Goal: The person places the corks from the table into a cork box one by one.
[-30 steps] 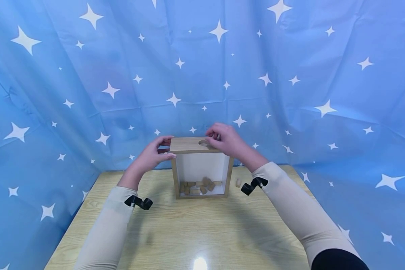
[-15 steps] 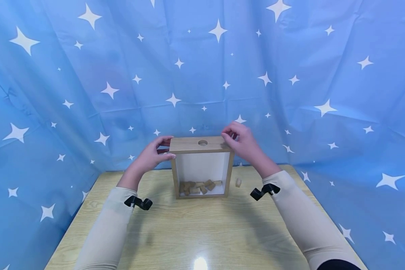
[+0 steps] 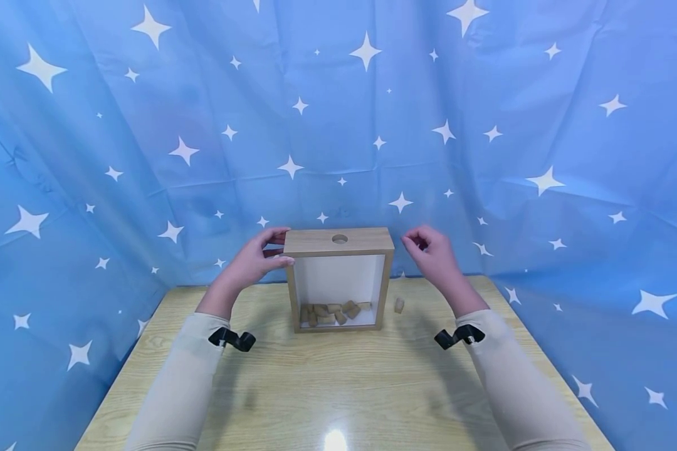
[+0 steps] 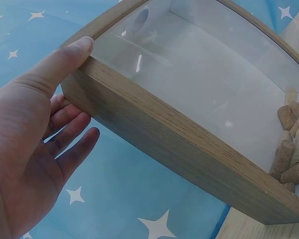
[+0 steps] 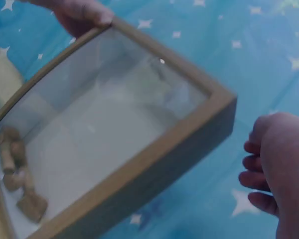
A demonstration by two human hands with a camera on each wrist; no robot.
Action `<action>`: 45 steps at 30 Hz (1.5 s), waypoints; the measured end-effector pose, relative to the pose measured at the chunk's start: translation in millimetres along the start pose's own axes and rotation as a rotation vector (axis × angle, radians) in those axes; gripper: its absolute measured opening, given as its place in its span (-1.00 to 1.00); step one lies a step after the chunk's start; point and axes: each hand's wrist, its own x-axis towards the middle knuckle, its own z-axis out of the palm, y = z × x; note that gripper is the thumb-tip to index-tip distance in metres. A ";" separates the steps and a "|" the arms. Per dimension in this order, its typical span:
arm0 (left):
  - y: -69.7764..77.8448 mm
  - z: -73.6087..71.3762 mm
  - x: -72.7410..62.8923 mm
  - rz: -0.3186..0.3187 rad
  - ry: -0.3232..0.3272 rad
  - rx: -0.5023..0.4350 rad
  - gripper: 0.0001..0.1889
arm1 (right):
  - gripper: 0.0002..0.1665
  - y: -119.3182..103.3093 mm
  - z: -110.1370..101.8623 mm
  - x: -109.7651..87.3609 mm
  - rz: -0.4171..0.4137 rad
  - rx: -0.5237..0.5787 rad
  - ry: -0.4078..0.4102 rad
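Note:
A wooden shadow box (image 3: 310,240) with a clear front and white back stands upright on the table, a round hole in its top. Several wine corks (image 3: 326,318) lie along its bottom inside. My left hand (image 3: 251,258) grips the box's upper left corner, thumb on the front edge and fingers behind, as the left wrist view shows. My right hand (image 3: 435,252) is in the air to the right of the box, apart from it. Its fingers are loosely curled with nothing seen between them. One loose cork (image 3: 398,305) sits on the table right of the box.
The light wooden table (image 3: 327,382) reaches back to a blue curtain (image 3: 327,125) with white stars, which also hangs along both sides. A black clip-like mount (image 3: 232,338) is on each sleeve.
My right hand has moved from over the hole in the top, rightward along the box and off it, then lower. The left hand stays on its corner.

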 end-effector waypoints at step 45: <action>-0.2 0.2 -0.5 0.008 -0.002 -0.019 -0.19 | -0.40 133.2 77.1 -115.6 0.437 -0.093 -0.290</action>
